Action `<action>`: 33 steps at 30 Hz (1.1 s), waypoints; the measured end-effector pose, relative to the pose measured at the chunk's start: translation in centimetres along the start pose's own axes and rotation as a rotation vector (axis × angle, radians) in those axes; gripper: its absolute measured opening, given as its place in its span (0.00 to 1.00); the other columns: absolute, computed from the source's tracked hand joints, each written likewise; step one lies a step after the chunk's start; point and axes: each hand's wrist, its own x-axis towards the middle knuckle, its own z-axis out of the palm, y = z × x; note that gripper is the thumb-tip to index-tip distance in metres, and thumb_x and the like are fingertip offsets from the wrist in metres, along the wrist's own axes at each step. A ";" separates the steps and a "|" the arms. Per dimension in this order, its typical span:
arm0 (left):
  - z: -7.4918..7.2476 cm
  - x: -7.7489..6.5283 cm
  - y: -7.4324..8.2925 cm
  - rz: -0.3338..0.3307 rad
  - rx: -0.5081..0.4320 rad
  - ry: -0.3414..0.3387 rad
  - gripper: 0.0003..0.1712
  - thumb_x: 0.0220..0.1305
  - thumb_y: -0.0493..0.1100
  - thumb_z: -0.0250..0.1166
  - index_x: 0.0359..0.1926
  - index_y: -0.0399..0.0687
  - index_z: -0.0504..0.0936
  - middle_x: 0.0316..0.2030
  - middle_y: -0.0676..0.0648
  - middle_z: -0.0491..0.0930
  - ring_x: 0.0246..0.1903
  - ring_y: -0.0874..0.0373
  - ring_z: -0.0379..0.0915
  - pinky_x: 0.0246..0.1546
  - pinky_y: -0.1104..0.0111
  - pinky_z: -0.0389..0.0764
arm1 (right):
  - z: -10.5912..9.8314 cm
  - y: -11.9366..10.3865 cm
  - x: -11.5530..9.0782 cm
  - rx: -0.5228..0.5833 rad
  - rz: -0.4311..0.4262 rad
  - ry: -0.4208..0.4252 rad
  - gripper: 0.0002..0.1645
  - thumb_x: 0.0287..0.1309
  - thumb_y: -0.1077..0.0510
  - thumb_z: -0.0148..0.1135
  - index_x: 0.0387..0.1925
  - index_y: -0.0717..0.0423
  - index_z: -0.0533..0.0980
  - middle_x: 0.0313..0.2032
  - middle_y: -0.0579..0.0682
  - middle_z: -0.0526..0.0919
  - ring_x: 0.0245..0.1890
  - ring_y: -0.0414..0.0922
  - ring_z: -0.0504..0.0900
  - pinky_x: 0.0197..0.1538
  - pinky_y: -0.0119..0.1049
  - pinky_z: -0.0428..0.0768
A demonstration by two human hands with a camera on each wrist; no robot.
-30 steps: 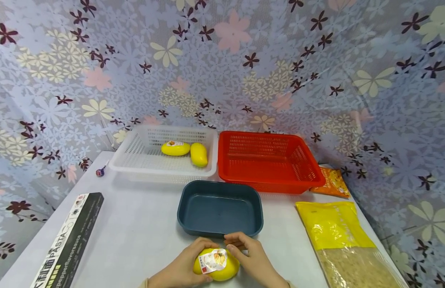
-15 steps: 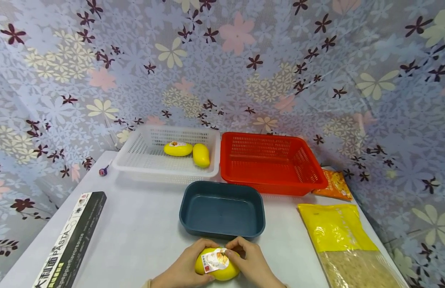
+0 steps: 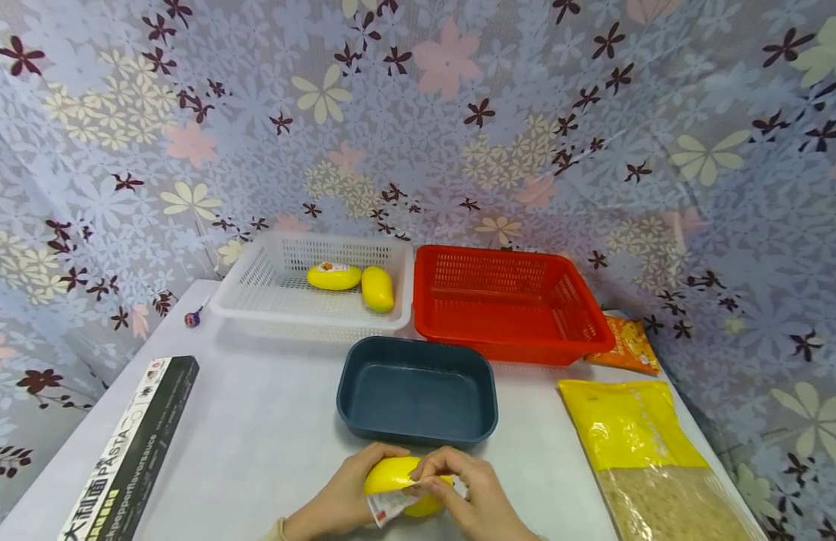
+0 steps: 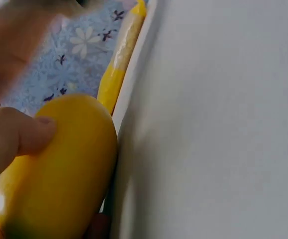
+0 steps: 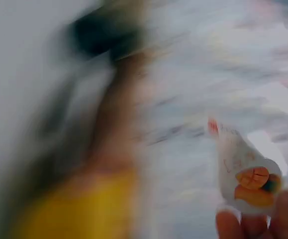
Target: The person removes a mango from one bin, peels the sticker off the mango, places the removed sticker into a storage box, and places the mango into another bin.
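Observation:
My left hand grips a yellow mango from its left side, close to the front of the table. In the left wrist view, the thumb lies on the bare yellow skin of the mango. My right hand pinches a white sticker that hangs in front of the mango. The right wrist view has the sticker, printed with a cut mango, standing up from my fingertips and apart from the blurred fruit. Just beyond both hands stands a dark blue plastic tub.
Behind the tub, a white basket holds two mangoes, beside a red basket. A black pasta box and a lollipop lie left. On the right are a yellow bag and an orange snack packet.
The sticker lay flat on the mango; my right hand has taken hold of it and peeled it up from the skin. My left hand keeps its grip on the fruit.

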 end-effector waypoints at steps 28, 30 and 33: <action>-0.1 -0.1 1.0 0.096 0.206 -0.072 0.37 0.57 0.49 0.70 0.66 0.53 0.67 0.62 0.53 0.70 0.59 0.56 0.68 0.62 0.60 0.73 | -3.4 5.1 14.2 -0.416 0.009 -0.356 0.09 0.53 0.58 0.70 0.32 0.49 0.76 0.32 0.42 0.84 0.36 0.39 0.83 0.46 0.37 0.83; -0.1 -0.1 1.0 0.116 0.223 -0.069 0.37 0.57 0.49 0.70 0.66 0.52 0.67 0.62 0.52 0.70 0.59 0.56 0.68 0.62 0.60 0.73 | -2.7 5.4 14.9 -0.450 0.016 -0.425 0.09 0.54 0.56 0.71 0.32 0.48 0.76 0.32 0.42 0.84 0.37 0.40 0.83 0.47 0.37 0.83; 0.0 -0.1 0.9 0.127 0.239 -0.076 0.36 0.58 0.49 0.70 0.66 0.52 0.67 0.63 0.51 0.70 0.59 0.56 0.67 0.61 0.60 0.73 | -1.7 6.0 15.7 -0.494 0.026 -0.497 0.09 0.54 0.54 0.71 0.31 0.47 0.76 0.31 0.41 0.83 0.35 0.39 0.81 0.46 0.34 0.82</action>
